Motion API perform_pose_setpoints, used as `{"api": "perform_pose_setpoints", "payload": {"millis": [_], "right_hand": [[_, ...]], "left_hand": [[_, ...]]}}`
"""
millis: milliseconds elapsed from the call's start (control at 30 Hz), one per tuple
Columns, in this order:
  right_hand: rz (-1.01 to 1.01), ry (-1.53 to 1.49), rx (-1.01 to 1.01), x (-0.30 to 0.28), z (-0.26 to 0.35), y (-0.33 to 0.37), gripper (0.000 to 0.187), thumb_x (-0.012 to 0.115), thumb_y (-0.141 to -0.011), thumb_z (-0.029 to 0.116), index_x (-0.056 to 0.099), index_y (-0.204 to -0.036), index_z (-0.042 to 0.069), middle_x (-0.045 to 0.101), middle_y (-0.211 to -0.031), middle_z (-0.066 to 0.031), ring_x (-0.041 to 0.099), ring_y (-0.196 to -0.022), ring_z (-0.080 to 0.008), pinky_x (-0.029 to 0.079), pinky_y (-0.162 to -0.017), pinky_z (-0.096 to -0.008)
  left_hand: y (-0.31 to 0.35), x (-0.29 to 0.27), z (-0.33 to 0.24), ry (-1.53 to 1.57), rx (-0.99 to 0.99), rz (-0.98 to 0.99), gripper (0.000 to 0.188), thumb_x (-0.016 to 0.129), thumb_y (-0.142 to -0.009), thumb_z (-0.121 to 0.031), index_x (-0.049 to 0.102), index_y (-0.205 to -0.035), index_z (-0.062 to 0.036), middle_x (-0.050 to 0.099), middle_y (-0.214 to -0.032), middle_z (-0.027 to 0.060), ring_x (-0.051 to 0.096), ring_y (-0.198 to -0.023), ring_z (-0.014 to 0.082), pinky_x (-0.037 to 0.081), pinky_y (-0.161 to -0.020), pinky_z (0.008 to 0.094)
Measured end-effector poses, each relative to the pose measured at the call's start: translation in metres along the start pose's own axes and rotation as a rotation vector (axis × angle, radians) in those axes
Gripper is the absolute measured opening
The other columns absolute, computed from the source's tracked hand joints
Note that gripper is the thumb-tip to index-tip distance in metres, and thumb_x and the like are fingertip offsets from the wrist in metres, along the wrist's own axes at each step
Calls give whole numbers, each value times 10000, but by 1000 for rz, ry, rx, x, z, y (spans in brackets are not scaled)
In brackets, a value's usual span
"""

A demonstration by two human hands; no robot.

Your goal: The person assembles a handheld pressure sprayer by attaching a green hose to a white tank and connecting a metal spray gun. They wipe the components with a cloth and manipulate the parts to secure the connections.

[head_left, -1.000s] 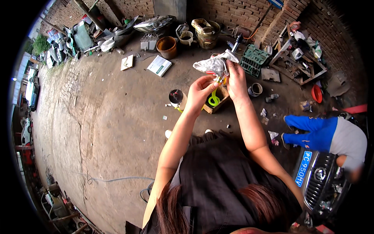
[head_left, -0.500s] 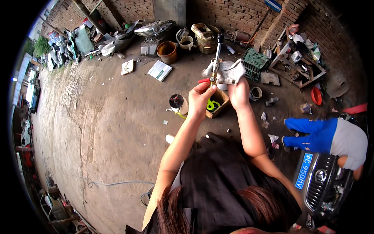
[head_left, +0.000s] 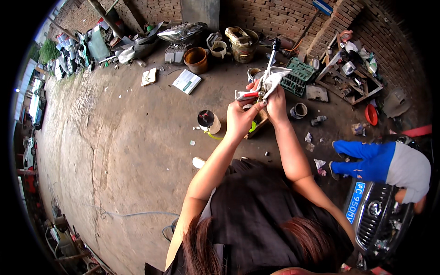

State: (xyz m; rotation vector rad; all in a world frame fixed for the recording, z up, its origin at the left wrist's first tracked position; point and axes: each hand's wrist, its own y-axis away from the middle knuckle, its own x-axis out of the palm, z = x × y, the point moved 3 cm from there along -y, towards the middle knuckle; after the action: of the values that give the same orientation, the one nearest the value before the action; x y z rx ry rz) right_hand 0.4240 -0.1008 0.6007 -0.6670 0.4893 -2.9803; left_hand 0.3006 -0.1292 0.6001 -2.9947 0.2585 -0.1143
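Note:
My left hand is closed around the lower brass end of a long metal tool with a ball valve and a red lever. Its silver tube points up and away, ending in a dark tip. In my right hand is a crumpled grey-white rag, wrapped about the tool's middle beside the valve. The rag hides part of the tube and some of my fingers. Below my hands, an open wooden box with a bright yellow-green hose is partly covered by them.
A white canister stands on the floor left of my forearms. Ahead are a rusty bucket, a green socket case and a cluttered wooden frame. At right, a person bends over a car front.
The rag has moved from behind the tool to wrap around it. The tool has shifted slightly right and leans more to the right. My hands have drawn closer together.

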Motion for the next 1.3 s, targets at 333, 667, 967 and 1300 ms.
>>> {"api": "perform_pose_setpoints", "payload": {"millis": [333,667,967,1300], "right_hand": [[-375,551,-79,-11,15,15,150,560,-863,-8,676,-957,-19,683,-829,-46,617,-730,-85,494,-677,-241],[180,1100,-268,20,72,-6,182,727,-716,91,662,-857,-3,580,-842,-90,538,-846,-255,437,-748,-358],[433,1164,-302,32,71,-10,121,705,-711,94,652,-787,17,543,-776,-63,497,-800,-237,423,-756,-341],[-350,612,-476,-3,97,0,101,680,-829,36,613,-847,-38,569,-819,-5,496,-730,-76,421,-678,-214]], "left_hand": [[-11,-8,4,101,-40,-110,234,691,-830,-67,645,-1029,46,660,-930,40,575,-804,69,471,-745,215],[-22,-17,-14,-603,343,-102,189,681,-625,-35,673,-814,-43,527,-712,100,493,-735,307,414,-703,399],[-21,-25,-5,-629,377,122,150,694,-631,-102,622,-755,-57,544,-729,91,492,-733,298,415,-675,382],[-21,-25,27,63,-284,7,279,713,-787,-76,655,-1033,41,675,-944,63,604,-853,111,464,-806,240]]}}
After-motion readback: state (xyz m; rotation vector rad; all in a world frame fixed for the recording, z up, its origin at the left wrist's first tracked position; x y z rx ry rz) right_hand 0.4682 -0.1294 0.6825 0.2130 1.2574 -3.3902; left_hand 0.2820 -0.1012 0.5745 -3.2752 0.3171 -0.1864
